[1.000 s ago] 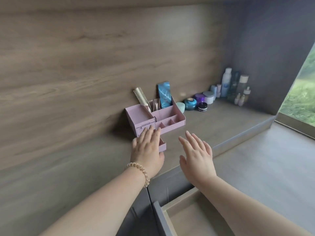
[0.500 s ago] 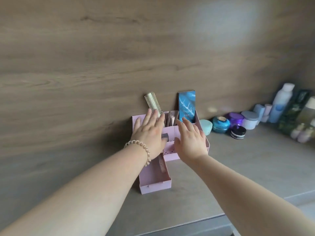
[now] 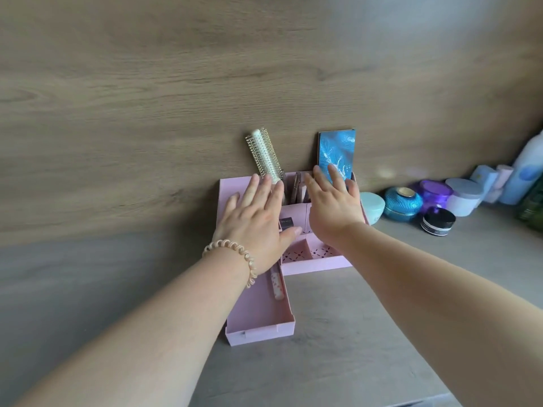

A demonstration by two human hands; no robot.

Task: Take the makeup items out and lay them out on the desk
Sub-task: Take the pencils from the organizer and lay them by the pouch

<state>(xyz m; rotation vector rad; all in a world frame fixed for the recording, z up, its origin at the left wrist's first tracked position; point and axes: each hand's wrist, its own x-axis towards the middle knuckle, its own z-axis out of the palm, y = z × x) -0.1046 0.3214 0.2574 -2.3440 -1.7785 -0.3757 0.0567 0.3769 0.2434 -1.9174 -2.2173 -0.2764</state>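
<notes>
A pink organizer box (image 3: pixel 317 264) stands against the wooden back wall, its drawer (image 3: pixel 258 321) pulled out toward me with a slim spotted tube (image 3: pixel 71 284) inside. Upright in the back compartments are a round hairbrush (image 3: pixel 264 154), a blue patterned palette (image 3: pixel 336 151) and some slim pinkish items (image 3: pixel 296 186). My left hand (image 3: pixel 255 218) hovers flat over the box's left half, fingers spread, near a small dark box (image 3: pixel 286 222). Over the right half, my right hand (image 3: pixel 332 204) is spread with its fingertips at the base of the blue palette. Neither holds anything.
Right of the organizer sit a mint jar (image 3: pixel 371 205), a teal ribbed jar (image 3: pixel 402 202), a purple jar (image 3: pixel 435 192), a black-lidded jar (image 3: pixel 437 221), a white jar (image 3: pixel 464 195) and several bottles (image 3: pixel 526 171). The grey desk surface (image 3: pixel 338 348) stretches in front.
The view has closed in on the organizer. Both hands have reached farther over it, and the drawer now stands pulled out.
</notes>
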